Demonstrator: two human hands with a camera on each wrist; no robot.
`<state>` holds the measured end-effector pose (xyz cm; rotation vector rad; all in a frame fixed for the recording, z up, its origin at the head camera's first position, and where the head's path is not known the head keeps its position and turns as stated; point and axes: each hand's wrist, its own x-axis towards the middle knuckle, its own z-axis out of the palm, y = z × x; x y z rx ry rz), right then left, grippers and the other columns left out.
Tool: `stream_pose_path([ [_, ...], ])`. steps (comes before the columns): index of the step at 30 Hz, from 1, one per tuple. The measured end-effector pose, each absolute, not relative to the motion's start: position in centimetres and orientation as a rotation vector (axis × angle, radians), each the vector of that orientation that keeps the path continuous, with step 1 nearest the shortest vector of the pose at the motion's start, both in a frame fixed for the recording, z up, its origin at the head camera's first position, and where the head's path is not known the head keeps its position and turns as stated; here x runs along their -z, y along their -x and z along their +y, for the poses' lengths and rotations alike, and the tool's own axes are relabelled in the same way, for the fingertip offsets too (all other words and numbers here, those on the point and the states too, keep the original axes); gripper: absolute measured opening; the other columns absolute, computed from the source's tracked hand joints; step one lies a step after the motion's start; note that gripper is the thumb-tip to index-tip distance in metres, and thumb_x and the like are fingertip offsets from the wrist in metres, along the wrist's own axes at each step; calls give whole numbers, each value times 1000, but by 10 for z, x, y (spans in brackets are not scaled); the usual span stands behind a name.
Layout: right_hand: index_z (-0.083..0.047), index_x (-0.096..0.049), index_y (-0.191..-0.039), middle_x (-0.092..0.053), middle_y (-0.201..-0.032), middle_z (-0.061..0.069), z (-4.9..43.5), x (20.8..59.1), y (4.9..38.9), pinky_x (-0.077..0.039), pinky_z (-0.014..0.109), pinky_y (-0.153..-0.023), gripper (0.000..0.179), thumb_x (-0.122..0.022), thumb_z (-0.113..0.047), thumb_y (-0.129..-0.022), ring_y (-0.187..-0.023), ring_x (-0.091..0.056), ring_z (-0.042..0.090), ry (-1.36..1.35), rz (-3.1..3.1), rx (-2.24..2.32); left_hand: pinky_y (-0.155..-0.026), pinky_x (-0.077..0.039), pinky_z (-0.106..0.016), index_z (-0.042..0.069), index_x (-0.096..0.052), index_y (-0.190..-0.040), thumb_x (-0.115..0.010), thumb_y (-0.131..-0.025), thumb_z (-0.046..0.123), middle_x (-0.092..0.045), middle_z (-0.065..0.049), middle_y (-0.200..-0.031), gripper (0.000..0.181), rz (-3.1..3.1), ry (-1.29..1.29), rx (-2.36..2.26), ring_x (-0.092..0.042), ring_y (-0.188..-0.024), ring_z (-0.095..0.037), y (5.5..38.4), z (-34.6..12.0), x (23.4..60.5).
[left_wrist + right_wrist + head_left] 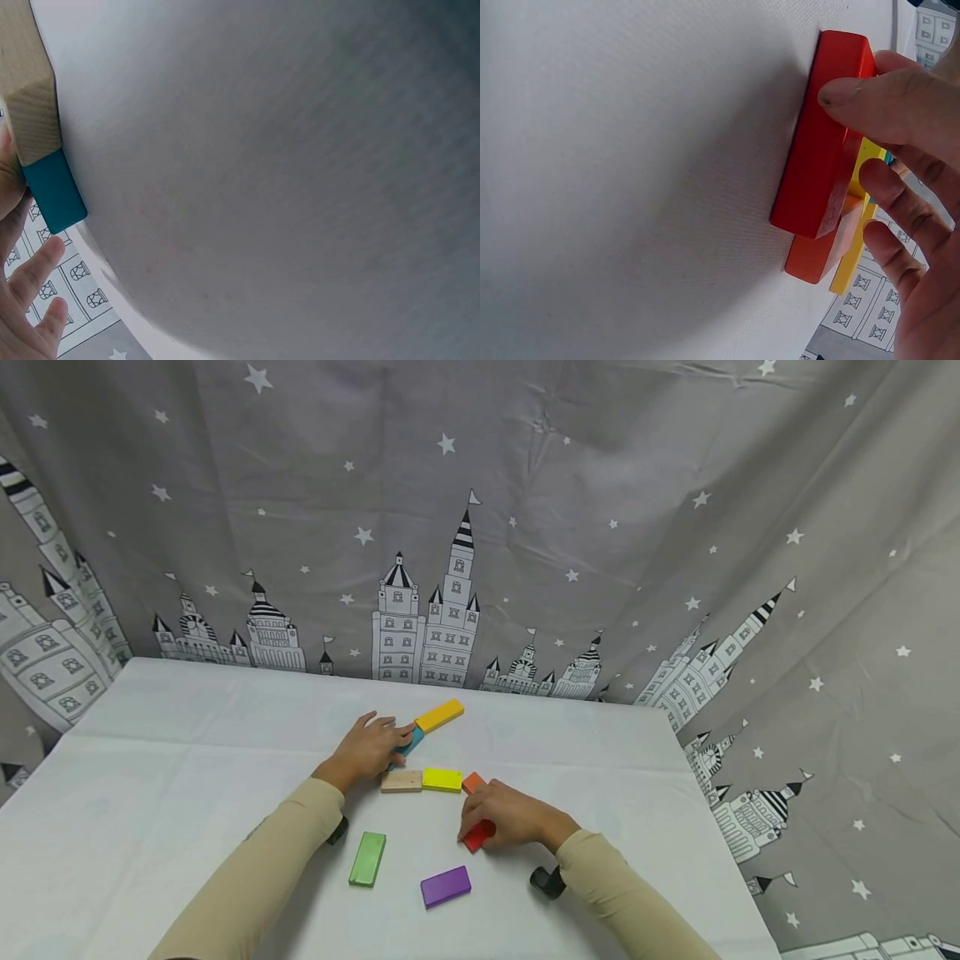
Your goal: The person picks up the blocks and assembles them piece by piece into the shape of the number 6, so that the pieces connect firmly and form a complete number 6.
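Note:
My left hand (369,750) holds a blue wooden block (410,742) between thumb and fingers. The block's teal end (56,191) shows beside the fingers in the left wrist view. Touching its far end is an amber block (440,716); a plain wood block (402,782) lies at its near end. My right hand (513,816) pinches a red block (821,142) between thumb and forefinger, its other fingers spread. Against the red block's far end is an orange block (814,259), partly hidden by the hand in the head view. A yellow block (442,780) lies between the plain and orange ones.
Closer to me, a green block (367,859) and a purple block (446,887) lie apart on the white-covered table (187,760). A grey curtain (525,468) printed with castles and stars hangs behind the far edge and along the right side.

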<state>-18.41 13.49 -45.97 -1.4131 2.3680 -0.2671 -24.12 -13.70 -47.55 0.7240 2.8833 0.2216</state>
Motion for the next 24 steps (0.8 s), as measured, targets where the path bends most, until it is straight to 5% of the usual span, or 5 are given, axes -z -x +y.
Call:
stream_pose_path([
  [9, -25, -72, -113, -63, -110, -11, 131, 451, 177, -39, 22, -96, 31, -76, -23, -82, -106, -51, 4, 1378, 2344, 300, -113, -20, -59, 11, -52, -138, -67, -87, 32, -41, 0, -150, 57, 2879, -723, -218, -41, -134, -35, 243, -137, 478],
  [24, -28, -72, -113, -62, -106, -16, 95, 447, 150, -32, 12, -87, 32, -77, -35, -83, -99, -47, -2, 1676, 2186, 222, -113, -20, -59, 12, -51, -139, -68, -87, 33, -41, -1, -150, 59, 2871, -704, -210, -40, -134, -34, 245, -137, 478],
])
